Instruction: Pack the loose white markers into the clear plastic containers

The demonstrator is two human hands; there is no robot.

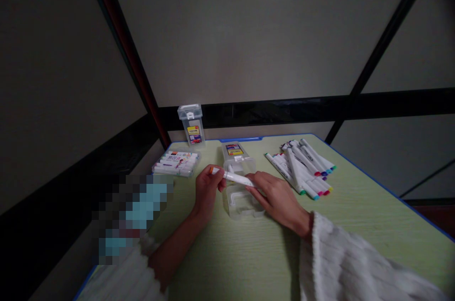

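Note:
A white marker (237, 178) with an orange end lies across both my hands, above an open clear plastic box. My left hand (208, 190) pinches it near the orange end. Fingers of my right hand (275, 195) close around its other end. Under the marker, the clear box (238, 151) rests on its side, its labelled body pointing away from me and its lid (245, 206) folded open toward me. At least one white piece shows inside the box opening; my hands partly cover it. To the right lies a loose pile of white markers (302, 168) with coloured ends.
A closed clear box (192, 125) with a yellow label stands upright at the back left. In front of it lies a flat clear case (176, 162) of white markers. The table (227, 263) has a blue edge, with walls behind and left. A pixelated patch covers the left side.

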